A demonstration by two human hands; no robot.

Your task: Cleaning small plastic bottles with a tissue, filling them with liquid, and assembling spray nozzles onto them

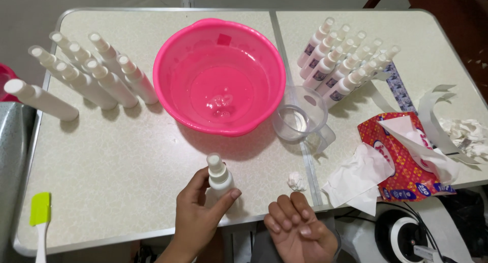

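One pale speckled folding table [127, 156]

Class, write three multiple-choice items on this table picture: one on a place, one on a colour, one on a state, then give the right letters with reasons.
1. Where does the clear measuring jug stand?
A right of the basin
B left of the basin
C inside the basin

2. What colour is the basin?
A blue
B pink
C white

3. What is the left hand doing?
A lying flat
B gripping a spray bottle
C holding a tissue

Answers:
1 A, it touches the basin's right rim.
2 B, bright pink throughout.
3 B, fingers wrap the white spray bottle; the right hand is empty.
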